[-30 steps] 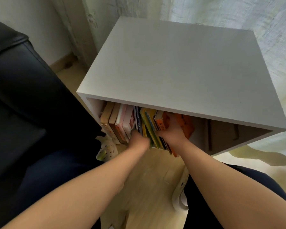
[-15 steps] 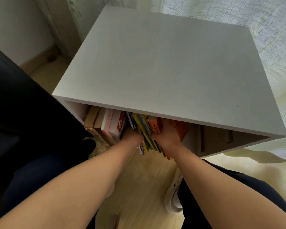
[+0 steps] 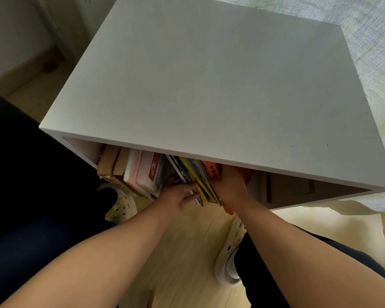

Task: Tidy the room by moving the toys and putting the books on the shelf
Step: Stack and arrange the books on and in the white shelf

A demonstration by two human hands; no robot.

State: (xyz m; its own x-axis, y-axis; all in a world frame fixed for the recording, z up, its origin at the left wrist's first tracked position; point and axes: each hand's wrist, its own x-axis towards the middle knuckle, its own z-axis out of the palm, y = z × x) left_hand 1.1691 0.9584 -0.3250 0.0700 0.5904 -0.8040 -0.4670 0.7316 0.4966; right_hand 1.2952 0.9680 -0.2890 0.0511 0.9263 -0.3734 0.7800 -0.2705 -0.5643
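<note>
In the one white shelf, four thick books stand left of uncountable leaning thin books, which my left grip touches with straight fingers, while my right grip rests against one orange book, its closure indeterminable.

Inside the shelf, books stand packed toward its left wall. A left hand meets the leaning ones from the left, a right hand from the right. A curtain hangs behind.
</note>
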